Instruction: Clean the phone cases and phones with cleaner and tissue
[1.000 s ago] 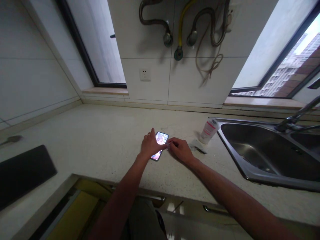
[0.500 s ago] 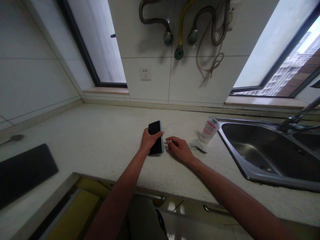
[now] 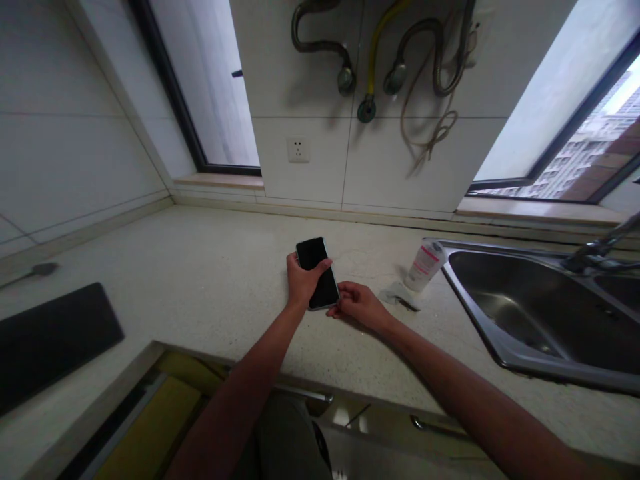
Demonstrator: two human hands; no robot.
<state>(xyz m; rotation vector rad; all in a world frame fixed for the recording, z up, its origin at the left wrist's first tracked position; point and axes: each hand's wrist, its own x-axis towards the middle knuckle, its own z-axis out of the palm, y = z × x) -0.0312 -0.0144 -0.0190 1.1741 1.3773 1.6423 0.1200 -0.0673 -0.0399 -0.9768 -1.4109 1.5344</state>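
Smartphone (image 3: 311, 253) (middle hidden by left hand (image 3: 303, 280))

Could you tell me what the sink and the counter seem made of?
The sink looks like stainless steel, satin-finished: grey metal with a soft sheen. The counter looks like speckled stone, perhaps artificial, with a smooth, glossy top; the exact stone cannot be told.

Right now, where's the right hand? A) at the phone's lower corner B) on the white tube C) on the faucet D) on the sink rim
A: the fingertips of the right hand reach the lower right corner of the black smartphone held in the left hand.
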